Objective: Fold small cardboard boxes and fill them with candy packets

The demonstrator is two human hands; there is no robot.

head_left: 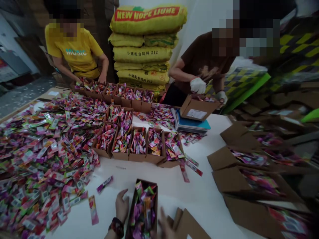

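Note:
My left hand (122,205) rests against the left wall of a narrow brown cardboard box (143,212), fingers curled round its edge. The box stands on the white table (149,179) in front of me and is stuffed with small colourful sachets. My right hand (165,225) is at the box's right side, low in the view and smeared by motion; its fingers cannot be read. A huge heap of loose sachets (42,149) covers the table's left half.
A row of filled boxes (139,142) sits mid-table; more filled boxes (249,179) lie at right. A person in yellow (74,49) and a person in brown with white gloves (199,66) work at the far edge. Feed sacks (146,46) are stacked behind.

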